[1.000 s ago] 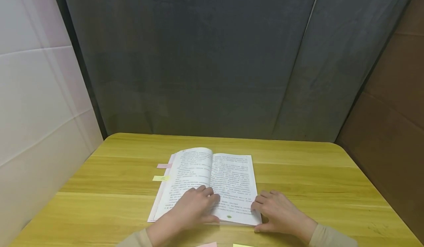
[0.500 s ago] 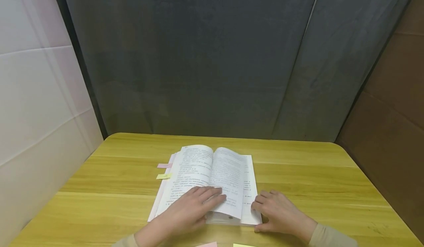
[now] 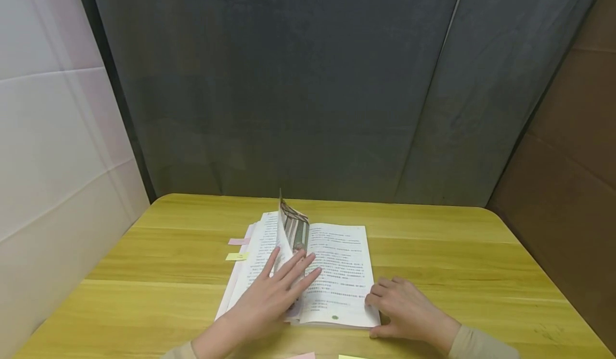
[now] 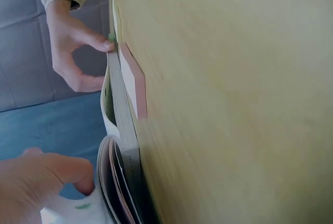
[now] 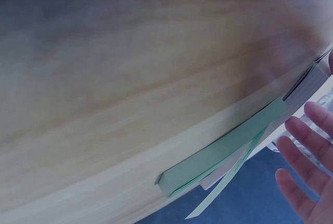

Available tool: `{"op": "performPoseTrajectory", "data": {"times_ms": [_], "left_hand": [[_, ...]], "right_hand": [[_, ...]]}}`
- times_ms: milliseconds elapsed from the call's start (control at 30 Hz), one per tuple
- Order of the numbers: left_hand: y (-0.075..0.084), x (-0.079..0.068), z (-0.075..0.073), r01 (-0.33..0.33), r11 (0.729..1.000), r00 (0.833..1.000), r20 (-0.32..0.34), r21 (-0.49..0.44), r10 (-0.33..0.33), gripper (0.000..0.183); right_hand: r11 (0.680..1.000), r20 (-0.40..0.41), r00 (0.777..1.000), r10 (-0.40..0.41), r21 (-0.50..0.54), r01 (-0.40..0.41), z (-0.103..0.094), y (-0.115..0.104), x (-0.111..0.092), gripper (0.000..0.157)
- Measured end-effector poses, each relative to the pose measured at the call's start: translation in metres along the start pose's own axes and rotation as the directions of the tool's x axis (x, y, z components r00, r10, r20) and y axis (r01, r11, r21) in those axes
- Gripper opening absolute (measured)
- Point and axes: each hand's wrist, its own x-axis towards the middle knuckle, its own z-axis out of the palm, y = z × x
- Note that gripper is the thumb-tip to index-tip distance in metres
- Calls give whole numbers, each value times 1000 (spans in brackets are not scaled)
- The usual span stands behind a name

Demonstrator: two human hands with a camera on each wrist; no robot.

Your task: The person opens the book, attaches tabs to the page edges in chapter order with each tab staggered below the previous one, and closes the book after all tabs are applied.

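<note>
An open book (image 3: 339,273) with printed text lies on the wooden table. My left hand (image 3: 271,297), fingers spread and fairly straight, is over its left half and pushes a raised page. That page stands up and curls left, showing a coloured picture (image 3: 295,233) on its inner side. At the lower right corner, my right hand (image 3: 406,308) holds the book's edge, fingers on the page and thumb (image 4: 101,44) at the bottom edge in the left wrist view. A pink tab (image 3: 238,241) and a yellow tab (image 3: 236,256) stick out from the book's left side.
A pink sticky-note pad (image 3: 304,356) and a yellow one (image 3: 353,356) lie in front of the book, cut off by the head view's bottom edge. In the right wrist view, a greenish pad (image 5: 223,151) has one strip lifted. A dark partition (image 3: 298,91) stands behind the table.
Pages have turned leftward under my left hand, exposing the coloured picture and a new text page on the right. My left hand shifted slightly left and spread its fingers. My right hand stayed put.
</note>
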Motion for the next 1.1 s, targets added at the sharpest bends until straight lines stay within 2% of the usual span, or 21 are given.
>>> {"op": "performPoseTrajectory", "data": {"times_ms": [200,400,533,700,767,933,1100], "left_hand": [[-2,-1,0,46,998,998,44,48,-48,77],[3,-1,-1,36,998,992,121,-51,-29,53],[6,0,-1,8,997,996,89,-75,-1,40],[9,4,2,33,996,999,40,-83,-30,27],[11,6,4,55,996,998,44,-71,-52,30],[18,13,9,108,994,990,85,23,-110,59],[23,18,11,154,983,984,74,97,-161,61]], "right_hand": [[1000,13,1000,5,5,-5,0,0,-1,51],[1000,-7,1000,3,27,-3,-1,0,-1,49],[1000,-7,1000,6,24,-6,0,0,-1,50],[1000,-6,1000,5,14,-5,1,0,-2,50],[1000,-4,1000,5,15,-5,1,0,-2,50],[1000,3,1000,9,10,-9,1,1,-1,50],[1000,24,1000,16,6,-16,0,0,-1,50]]}}
